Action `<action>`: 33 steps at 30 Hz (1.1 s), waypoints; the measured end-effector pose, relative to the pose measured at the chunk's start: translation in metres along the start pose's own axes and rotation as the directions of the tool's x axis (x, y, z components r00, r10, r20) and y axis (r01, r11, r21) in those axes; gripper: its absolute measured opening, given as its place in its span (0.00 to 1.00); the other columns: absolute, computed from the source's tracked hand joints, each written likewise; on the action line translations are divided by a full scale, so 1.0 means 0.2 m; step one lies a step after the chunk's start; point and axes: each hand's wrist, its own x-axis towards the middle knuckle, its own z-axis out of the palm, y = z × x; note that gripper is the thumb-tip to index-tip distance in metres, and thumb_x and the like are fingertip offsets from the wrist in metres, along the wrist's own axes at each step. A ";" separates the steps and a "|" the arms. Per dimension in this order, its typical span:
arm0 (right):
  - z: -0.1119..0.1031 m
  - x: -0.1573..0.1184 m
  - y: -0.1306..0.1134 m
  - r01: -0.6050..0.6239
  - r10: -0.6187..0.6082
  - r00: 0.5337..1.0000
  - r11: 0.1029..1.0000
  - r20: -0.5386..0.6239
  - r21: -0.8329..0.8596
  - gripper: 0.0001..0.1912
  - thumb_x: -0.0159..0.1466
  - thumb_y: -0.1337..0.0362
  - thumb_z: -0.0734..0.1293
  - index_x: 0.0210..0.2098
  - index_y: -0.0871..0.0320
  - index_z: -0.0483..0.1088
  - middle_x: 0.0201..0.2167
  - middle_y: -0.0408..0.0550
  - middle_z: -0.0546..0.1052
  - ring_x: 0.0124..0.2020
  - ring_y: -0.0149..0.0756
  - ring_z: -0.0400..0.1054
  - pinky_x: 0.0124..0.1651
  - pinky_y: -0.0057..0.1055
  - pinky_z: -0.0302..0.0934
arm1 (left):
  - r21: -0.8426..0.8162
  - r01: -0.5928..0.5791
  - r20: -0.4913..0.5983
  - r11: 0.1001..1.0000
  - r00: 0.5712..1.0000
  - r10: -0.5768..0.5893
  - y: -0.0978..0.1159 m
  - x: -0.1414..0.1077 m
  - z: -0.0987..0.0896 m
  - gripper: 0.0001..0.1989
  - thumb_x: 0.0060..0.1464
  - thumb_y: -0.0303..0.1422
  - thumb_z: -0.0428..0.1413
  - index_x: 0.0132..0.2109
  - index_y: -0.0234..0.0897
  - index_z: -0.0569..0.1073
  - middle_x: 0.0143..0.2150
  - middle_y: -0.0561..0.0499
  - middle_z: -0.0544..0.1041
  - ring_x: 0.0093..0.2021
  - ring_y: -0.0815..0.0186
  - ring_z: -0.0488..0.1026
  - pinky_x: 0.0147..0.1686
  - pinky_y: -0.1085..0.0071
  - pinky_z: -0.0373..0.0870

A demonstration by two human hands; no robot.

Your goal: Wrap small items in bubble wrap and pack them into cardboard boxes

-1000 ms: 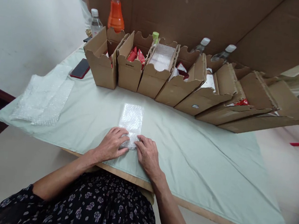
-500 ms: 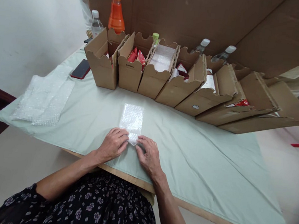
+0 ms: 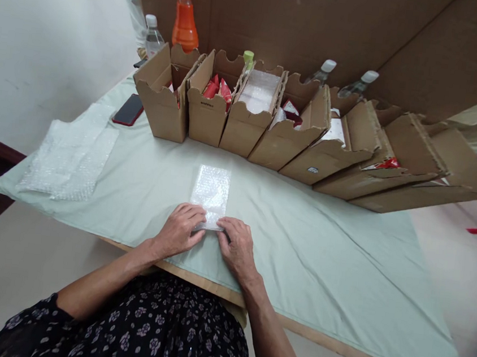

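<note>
A small rectangle of bubble wrap (image 3: 211,190) lies on the pale green cloth (image 3: 299,253), close to the table's front edge. My left hand (image 3: 181,226) grips its near left corner, fingers on top and thumb at the near edge. At the near right corner, my right hand (image 3: 236,245) holds the same wrap between bent fingers and thumb. The near edge between both hands looks straight and flat. My fingertips cover parts of the two near corners.
Several open cardboard boxes (image 3: 244,128) stand in a row at the back, some with red and white packets inside. Bottles, one orange (image 3: 185,25), stand behind them. A phone (image 3: 128,110) and larger bubble wrap sheets (image 3: 71,152) lie at the left.
The near end of the bubble wrap, pointed and partly raised before, is now flat with a straight edge. Both hands have barely shifted.
</note>
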 end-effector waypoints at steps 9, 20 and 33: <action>-0.02 -0.02 0.02 -0.019 0.023 0.998 0.997 -0.061 0.078 0.06 0.68 0.68 0.66 0.43 0.54 0.74 0.43 0.50 0.82 0.47 0.44 0.74 0.49 0.41 0.65 | -0.075 0.033 -0.004 0.997 0.999 -0.033 -0.01 0.00 0.01 0.06 0.58 0.25 0.57 0.41 0.39 0.76 0.49 0.45 0.82 0.53 0.54 0.77 0.54 0.51 0.72; -0.01 -0.01 0.03 -0.071 0.077 0.995 0.994 -0.068 0.086 0.06 0.70 0.67 0.64 0.42 0.54 0.73 0.39 0.49 0.82 0.43 0.42 0.74 0.47 0.40 0.64 | -0.105 0.046 -0.018 0.993 0.999 -0.048 -0.02 0.01 0.04 0.04 0.61 0.28 0.57 0.40 0.39 0.76 0.48 0.46 0.83 0.51 0.55 0.77 0.52 0.54 0.71; 0.02 -0.02 0.03 -0.057 0.058 0.995 0.998 -0.078 0.009 0.11 0.70 0.66 0.63 0.50 0.55 0.72 0.42 0.52 0.81 0.45 0.45 0.74 0.47 0.41 0.65 | -0.164 0.161 -0.092 0.973 0.980 -0.178 -0.03 0.06 0.09 0.07 0.61 0.31 0.56 0.33 0.40 0.73 0.39 0.50 0.82 0.43 0.60 0.76 0.47 0.59 0.68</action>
